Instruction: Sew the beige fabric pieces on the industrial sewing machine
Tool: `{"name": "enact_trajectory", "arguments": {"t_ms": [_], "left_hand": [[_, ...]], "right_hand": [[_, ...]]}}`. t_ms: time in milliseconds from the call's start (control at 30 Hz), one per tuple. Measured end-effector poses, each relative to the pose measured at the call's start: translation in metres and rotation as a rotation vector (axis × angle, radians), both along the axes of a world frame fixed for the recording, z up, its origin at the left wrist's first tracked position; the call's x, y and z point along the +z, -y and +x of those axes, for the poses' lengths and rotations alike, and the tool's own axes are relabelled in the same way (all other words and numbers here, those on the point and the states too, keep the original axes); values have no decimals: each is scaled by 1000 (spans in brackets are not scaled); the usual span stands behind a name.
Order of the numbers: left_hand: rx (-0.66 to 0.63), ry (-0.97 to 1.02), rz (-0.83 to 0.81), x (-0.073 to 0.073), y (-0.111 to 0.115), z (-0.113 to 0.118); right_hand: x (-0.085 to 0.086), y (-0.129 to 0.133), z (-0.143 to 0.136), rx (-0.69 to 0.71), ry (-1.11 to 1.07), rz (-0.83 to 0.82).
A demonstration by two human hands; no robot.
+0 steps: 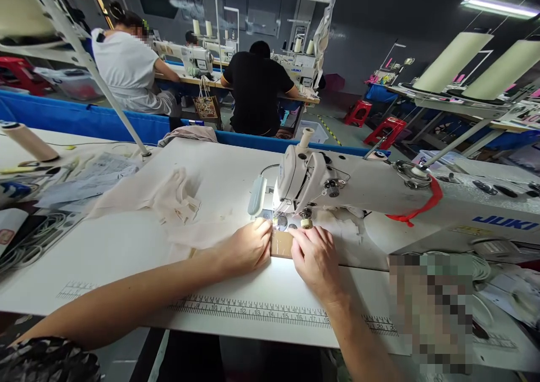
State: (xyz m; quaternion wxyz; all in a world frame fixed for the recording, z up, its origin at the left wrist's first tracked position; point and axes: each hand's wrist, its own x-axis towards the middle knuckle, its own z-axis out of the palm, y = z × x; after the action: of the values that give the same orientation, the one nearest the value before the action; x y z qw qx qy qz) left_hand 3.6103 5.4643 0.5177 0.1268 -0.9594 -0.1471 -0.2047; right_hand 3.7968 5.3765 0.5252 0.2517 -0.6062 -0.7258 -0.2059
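Observation:
A white sewing machine (358,182) stands on the white table (211,283), its lit needle area between my hands. My left hand (251,246) is closed at the left of the needle, fingers pressed together; what it pinches is too small to make out. On the right, my right hand (314,252) has its fingers bent together beside the presser foot, its index finger pointing toward the needle; anything under the fingertips is hidden. A brown plate (282,245) shows between both hands. Pale thin fabric (179,202) lies crumpled to the left of my left hand.
A printed ruler (253,310) runs along the table's front edge. Thread cones and tools lie at far left. A red strip (424,205) hangs on the machine. Two people sit at machines beyond the blue barrier (50,112). Cables and a blurred patch are at right.

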Motion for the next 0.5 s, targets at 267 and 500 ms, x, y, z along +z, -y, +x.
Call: {"name": "enact_trajectory", "arguments": {"t_ms": [267, 500], "left_hand": [[-33, 44, 15, 0, -3, -1], [-35, 20, -13, 1, -4, -1]], "right_hand": [[9, -13, 14, -95, 22, -4], [-1, -41, 26, -42, -189, -70]]}}
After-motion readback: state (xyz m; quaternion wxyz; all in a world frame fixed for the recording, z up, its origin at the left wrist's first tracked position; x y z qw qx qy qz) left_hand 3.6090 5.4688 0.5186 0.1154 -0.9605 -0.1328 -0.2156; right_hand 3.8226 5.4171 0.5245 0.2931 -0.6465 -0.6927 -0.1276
